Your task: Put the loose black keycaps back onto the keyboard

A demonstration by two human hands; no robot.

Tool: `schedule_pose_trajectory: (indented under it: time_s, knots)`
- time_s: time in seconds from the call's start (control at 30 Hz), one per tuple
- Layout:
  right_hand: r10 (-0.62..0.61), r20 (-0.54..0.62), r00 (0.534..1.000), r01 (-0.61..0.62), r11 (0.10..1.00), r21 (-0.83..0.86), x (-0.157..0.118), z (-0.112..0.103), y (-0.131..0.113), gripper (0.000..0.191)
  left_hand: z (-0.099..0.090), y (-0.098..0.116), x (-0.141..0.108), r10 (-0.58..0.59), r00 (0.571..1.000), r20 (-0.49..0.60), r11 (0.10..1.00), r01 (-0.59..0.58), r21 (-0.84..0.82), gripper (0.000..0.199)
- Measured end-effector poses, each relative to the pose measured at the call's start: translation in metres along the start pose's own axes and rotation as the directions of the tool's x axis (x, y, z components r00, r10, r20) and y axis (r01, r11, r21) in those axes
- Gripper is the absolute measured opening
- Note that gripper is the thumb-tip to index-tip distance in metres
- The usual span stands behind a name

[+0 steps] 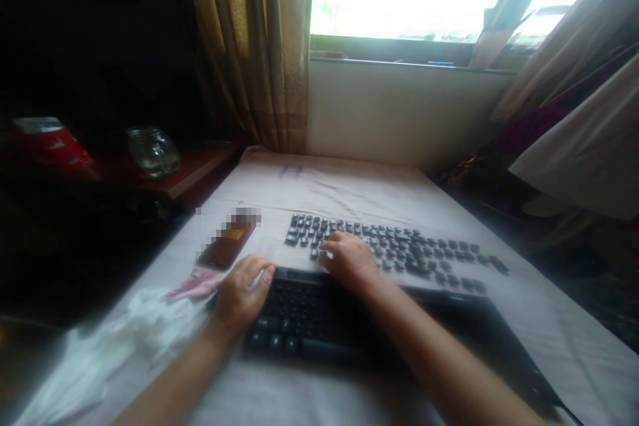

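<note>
A black keyboard [309, 306] lies across the white cloth in front of me. Several keys sit in its left part, while the larger middle and right part shows bare black. My left hand [244, 289] grips the keyboard's left end, its thumb at the top corner. Beyond the keyboard, loose black keycaps [399, 239] are spread in rows on the cloth. My right hand [349, 258] reaches over the keyboard to the left part of these rows. Its fingers are pinched together at a keycap [314, 254]; the fingertips are blurred.
Left of the keyboard lie a brown, partly pixelated flat object [224, 243], a pink cloth [194, 284] and a crumpled white cloth [144, 326]. A glass jar [152, 150] and a red packet [54, 146] stand on a wooden shelf [200, 170]. Curtains [259, 46] hang beside the window.
</note>
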State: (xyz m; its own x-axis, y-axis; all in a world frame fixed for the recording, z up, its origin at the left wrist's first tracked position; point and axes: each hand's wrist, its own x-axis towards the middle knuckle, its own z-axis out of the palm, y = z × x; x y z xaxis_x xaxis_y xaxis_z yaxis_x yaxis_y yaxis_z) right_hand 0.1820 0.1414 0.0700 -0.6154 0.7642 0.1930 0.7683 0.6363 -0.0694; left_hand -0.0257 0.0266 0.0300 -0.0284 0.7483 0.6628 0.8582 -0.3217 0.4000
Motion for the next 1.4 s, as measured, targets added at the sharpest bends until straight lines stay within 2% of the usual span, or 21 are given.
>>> schedule_pose_trajectory:
  time_s: [0.3, 0.5, 0.67, 0.73, 0.8, 0.9, 1.03, 1.13, 1.2, 1.3, 1.4]
  knots:
    - [-0.024, 0.120, 0.992, 0.028, 0.999, -0.028, 0.017, 0.010, -0.002, 0.019, 0.010, -0.006, -0.011, -0.124, 0.992, 0.026, 0.992, 0.124, 0.002, 0.026]
    - [-0.014, 0.096, 0.995, 0.013, 1.000, 0.010, 0.019, 0.009, -0.002, 0.017, 0.014, -0.006, -0.013, -0.140, 0.989, 0.054, 0.990, 0.141, -0.008, 0.029]
    - [0.008, 0.029, 1.000, -0.011, 0.994, 0.108, -0.018, -0.003, 0.001, 0.018, 0.013, -0.001, -0.012, -0.138, 0.986, 0.093, 0.990, 0.141, -0.023, 0.029]
    - [-0.024, -0.077, 0.997, 0.046, 0.957, 0.287, -0.042, -0.005, 0.002, 0.013, 0.015, 0.003, -0.011, -0.132, 0.984, 0.117, 0.990, 0.137, -0.037, 0.029]
    - [-0.050, -0.135, 0.990, 0.103, 0.900, 0.424, -0.066, -0.004, 0.000, 0.010, 0.017, 0.007, -0.010, -0.121, 0.982, 0.145, 0.990, 0.130, -0.057, 0.028]
    - [-0.065, -0.163, 0.985, 0.140, 0.849, 0.509, -0.093, 0.001, -0.007, 0.011, 0.020, 0.013, -0.010, -0.092, 0.979, 0.180, 0.991, 0.108, -0.083, 0.027]
    - [-0.034, -0.212, 0.977, 0.142, 0.843, 0.519, -0.111, 0.010, -0.018, 0.012, 0.015, 0.020, -0.014, -0.042, 0.980, 0.195, 0.994, 0.062, -0.094, 0.025]
    - [-0.030, -0.268, 0.963, 0.160, 0.862, 0.481, -0.115, 0.014, -0.021, 0.010, 0.006, 0.029, -0.021, 0.076, 0.985, 0.154, 0.995, -0.065, -0.079, 0.021]
    - [-0.036, -0.296, 0.954, 0.172, 0.879, 0.446, -0.115, 0.016, -0.021, 0.009, 0.000, 0.035, -0.024, 0.167, 0.972, 0.167, 0.983, -0.150, -0.108, 0.019]
    - [-0.065, -0.321, 0.945, 0.200, 0.891, 0.407, -0.113, 0.017, -0.023, 0.008, -0.006, 0.043, -0.025, 0.244, 0.942, 0.230, 0.966, -0.215, -0.143, 0.015]
    - [-0.095, -0.358, 0.929, 0.246, 0.881, 0.404, -0.114, 0.017, -0.024, 0.009, -0.006, 0.046, -0.024, 0.284, 0.908, 0.307, 0.958, -0.259, -0.119, 0.026]
